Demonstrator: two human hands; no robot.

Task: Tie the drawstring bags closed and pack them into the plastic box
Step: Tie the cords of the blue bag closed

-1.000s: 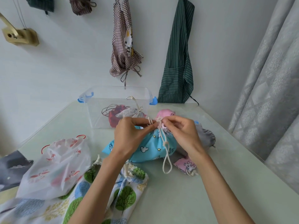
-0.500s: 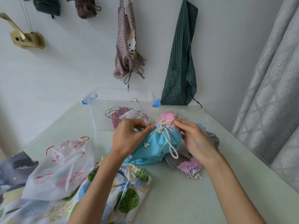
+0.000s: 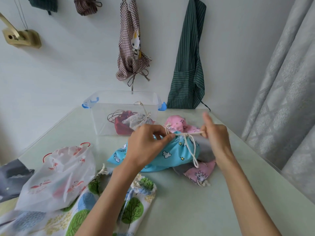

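Observation:
A blue drawstring bag (image 3: 170,155) with clouds and stars lies on the table in front of me. My left hand (image 3: 146,147) pinches its gathered neck and one end of the cream cord (image 3: 191,149). My right hand (image 3: 216,135) grips the other cord end and holds it taut to the right, index finger raised. A loop of cord hangs down over the bag. The clear plastic box (image 3: 102,116) with blue latches stands behind, holding a red bag (image 3: 121,124) and a white bag (image 3: 136,120).
A pink bag (image 3: 177,122) lies behind the blue one, a grey bag (image 3: 204,149) and a second pink bag (image 3: 199,173) to its right. A tree-print bag (image 3: 134,208) and a translucent flamingo bag (image 3: 59,174) lie near left. Aprons hang on the wall; a curtain is at right.
My right hand has moved right from the bag's neck, drawing the cord tight. The hanging loop has shortened. My left hand stays at the neck.

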